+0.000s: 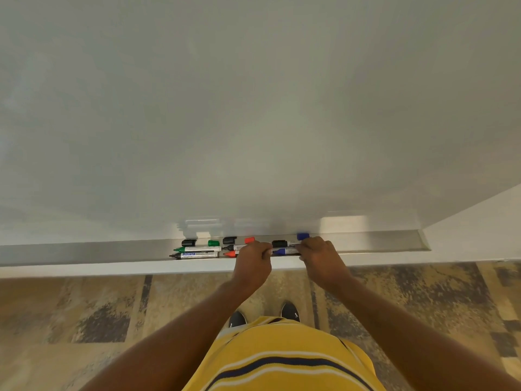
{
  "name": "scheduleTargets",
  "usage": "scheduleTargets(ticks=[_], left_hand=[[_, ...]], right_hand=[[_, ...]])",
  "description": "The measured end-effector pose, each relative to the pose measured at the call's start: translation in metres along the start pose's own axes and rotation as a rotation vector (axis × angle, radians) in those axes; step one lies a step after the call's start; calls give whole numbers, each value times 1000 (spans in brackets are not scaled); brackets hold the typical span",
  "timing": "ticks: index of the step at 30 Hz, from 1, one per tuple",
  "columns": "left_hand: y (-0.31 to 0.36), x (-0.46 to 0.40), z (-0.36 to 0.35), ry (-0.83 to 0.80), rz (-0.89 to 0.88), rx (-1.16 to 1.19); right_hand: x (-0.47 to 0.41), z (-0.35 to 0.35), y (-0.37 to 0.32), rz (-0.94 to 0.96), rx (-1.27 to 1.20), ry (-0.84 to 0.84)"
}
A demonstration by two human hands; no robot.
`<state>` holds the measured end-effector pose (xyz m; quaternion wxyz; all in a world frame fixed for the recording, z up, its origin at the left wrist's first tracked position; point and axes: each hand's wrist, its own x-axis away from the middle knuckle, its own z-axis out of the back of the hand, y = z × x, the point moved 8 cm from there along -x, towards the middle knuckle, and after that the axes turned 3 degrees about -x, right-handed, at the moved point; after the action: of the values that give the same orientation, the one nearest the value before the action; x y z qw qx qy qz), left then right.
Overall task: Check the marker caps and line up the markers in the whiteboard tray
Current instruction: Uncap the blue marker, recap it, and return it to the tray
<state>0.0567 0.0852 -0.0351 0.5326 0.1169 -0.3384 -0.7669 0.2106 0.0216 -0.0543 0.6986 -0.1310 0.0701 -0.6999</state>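
In the metal whiteboard tray [380, 241] lie several uncapped markers, and loose caps stand along the tray's back edge. The blue marker [284, 252] lies between the two hands, its tip pointing left; the right hand [320, 251] is curled over its barrel end and seems to grip it, though the fingers hide the contact. The left hand [253, 256] is closed in a loose fist over the red marker [231, 253], whose tip pokes out to the left. A capped black marker [283, 243] lies just behind the blue one, with a blue cap [303, 236] near it. Further left lie a green marker [197, 248] and a black-tipped marker [197, 254], side by side, behind them a black cap [189, 242] and green cap [213, 243]. The whiteboard [253, 108] rises above.
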Motion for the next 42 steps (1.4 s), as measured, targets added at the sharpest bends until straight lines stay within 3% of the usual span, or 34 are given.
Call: scheduleTargets(ticks=[10, 19, 22, 34, 42], left_hand=[[5, -1, -1, -19, -55, -76], [53, -5, -38, -137, -598, -469], [59, -7, -46, -119, -679, -548], [47, -4, -53, -157, -613, -530], [80, -42, -62, -255, -450, -743]], right_hand=[[-4, -1, 4, -76, -29, -3], [29, 38, 37, -174, -148, 251], [41, 42, 48, -197, -164, 266], [53, 45, 68, -299, -282, 316], [61, 48, 78, -339, -344, 351]])
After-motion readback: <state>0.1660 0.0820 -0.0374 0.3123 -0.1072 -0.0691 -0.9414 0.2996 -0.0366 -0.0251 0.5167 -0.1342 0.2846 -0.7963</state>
